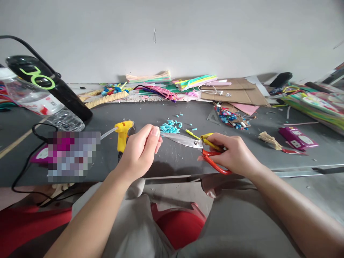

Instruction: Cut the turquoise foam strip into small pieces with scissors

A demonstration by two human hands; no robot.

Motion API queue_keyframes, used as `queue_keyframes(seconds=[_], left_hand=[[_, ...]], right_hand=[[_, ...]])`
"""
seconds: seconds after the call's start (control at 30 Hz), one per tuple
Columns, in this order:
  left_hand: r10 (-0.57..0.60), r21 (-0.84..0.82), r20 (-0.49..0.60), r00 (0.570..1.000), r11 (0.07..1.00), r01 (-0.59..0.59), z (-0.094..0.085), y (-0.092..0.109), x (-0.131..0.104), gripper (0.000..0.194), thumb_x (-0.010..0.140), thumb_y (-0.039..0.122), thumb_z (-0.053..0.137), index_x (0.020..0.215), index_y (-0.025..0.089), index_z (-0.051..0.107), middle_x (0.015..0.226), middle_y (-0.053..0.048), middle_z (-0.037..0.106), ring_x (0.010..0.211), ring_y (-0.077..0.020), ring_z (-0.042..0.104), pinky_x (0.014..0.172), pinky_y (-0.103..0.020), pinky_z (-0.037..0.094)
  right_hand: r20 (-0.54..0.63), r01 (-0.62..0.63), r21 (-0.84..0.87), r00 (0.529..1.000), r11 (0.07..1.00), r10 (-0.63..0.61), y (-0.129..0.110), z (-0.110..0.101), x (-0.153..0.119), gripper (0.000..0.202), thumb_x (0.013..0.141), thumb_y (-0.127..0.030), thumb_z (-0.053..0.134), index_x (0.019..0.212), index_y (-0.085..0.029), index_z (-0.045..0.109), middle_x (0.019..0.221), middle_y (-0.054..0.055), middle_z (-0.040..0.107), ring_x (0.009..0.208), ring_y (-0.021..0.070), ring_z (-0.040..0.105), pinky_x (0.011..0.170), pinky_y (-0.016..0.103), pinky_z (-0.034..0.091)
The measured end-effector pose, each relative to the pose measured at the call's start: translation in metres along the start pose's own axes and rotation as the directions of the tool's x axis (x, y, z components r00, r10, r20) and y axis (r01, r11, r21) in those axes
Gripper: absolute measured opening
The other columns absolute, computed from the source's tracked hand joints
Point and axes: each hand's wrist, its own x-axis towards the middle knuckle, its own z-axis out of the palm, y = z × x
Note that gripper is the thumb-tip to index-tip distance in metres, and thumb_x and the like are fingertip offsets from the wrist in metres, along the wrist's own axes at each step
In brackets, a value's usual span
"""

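My right hand [228, 152] grips a pair of scissors [212, 157] with red handles; a yellow piece shows by its thumb. The blades point left, their tips at the fingertips of my left hand [142, 148]. My left hand is closed in a pinch, and whatever lies between its fingers is too hidden to make out. Just behind the blades lies a pile of small turquoise pieces [170, 126] on the grey table [166, 163]. A yellow glue gun [123, 136] rests left of my left hand. One thin yellow-green piece [192, 134] lies behind the blades.
At left lean a black bottle [64, 95] and a clear water bottle [67, 120], beside a black cable. Bundles of coloured stems [197, 81] and cardboard [233, 89] line the wall. Purple packet [297, 138], beige scrap [269, 140] and a bag of coloured bits [233, 118] lie right.
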Motion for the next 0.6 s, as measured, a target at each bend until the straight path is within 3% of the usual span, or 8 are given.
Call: queue_keyframes(seconds=[0.27, 0.6], left_hand=[[-0.001, -0.018, -0.001, 1.000, 1.000, 0.001, -0.0004, 0.0000, 0.0004, 0.033, 0.106, 0.031, 0.038, 0.075, 0.021, 0.045, 0.060, 0.002, 0.051, 0.056, -0.0114, 0.051, 0.057, -0.026, 0.042], [-0.018, -0.003, -0.021, 1.000, 1.000, 0.018, 0.0002, 0.0018, 0.0009, 0.035, 0.105, 0.028, 0.039, 0.071, 0.021, 0.043, 0.056, 0.003, 0.051, 0.051, -0.0096, 0.048, 0.053, -0.024, 0.040]], right_hand=[[0.011, -0.018, 0.012, 1.000, 1.000, 0.018, -0.0022, 0.0005, -0.0004, 0.044, 0.074, -0.052, 0.079, 0.077, -0.022, 0.047, 0.069, -0.005, 0.034, 0.066, 0.0132, 0.026, 0.054, 0.024, 0.028], [0.010, -0.002, 0.146, 1.000, 0.989, 0.001, -0.0046, 0.0000, -0.0005, 0.045, 0.073, -0.047, 0.084, 0.086, -0.022, 0.049, 0.067, -0.007, 0.036, 0.063, 0.0117, 0.028, 0.055, 0.024, 0.029]])
